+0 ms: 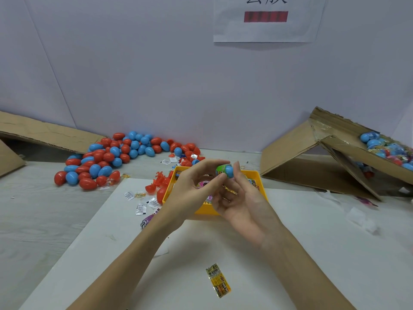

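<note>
I hold the blue egg point(225, 171) in the air over the yellow tray point(202, 210), between both hands. Its long axis lies about left to right. My left hand point(194, 189) pinches the green wrapped end with thumb and forefinger, and my right hand point(240, 199) curls round the blue end. The wrapper print is too small to read, and the characters on the wall paper point(268, 30) are cut off.
</note>
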Demonstrator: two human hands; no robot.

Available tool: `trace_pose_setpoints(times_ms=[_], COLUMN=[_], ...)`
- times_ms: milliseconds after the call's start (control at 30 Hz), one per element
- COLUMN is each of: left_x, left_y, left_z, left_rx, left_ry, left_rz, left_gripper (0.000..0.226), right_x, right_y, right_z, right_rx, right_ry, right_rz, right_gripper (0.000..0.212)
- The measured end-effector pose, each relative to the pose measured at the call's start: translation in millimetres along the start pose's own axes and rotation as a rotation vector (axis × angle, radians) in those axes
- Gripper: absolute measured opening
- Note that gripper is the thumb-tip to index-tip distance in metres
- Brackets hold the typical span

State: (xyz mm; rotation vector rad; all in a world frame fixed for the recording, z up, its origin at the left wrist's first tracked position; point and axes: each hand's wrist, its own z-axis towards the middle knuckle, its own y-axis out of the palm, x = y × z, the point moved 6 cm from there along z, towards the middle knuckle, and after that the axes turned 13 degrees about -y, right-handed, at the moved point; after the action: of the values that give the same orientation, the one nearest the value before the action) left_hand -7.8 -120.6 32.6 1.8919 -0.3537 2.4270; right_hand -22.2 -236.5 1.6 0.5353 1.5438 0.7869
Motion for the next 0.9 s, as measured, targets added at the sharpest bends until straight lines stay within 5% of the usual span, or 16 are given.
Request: trace_pose_setpoints(times_ms=[667,900], left_x=[11.9,18.9], left_y=[-4.3,-6.9], left_z=[-5.8,-10.0], left_rx=[0.175,0.265], left_ry=[0.202,0.315], left_rz=[0.183,0.32], left_gripper=[0.032,0.033], right_x=[4.0,1.5], right_y=[-7.6,-8.0], right_z=[3.1,3.8], right_rx=[0.063,0.04], right_ry=[-0.003,-0.029], right_rz=[-0.048,-0.057], right_gripper=[0.069,0.061])
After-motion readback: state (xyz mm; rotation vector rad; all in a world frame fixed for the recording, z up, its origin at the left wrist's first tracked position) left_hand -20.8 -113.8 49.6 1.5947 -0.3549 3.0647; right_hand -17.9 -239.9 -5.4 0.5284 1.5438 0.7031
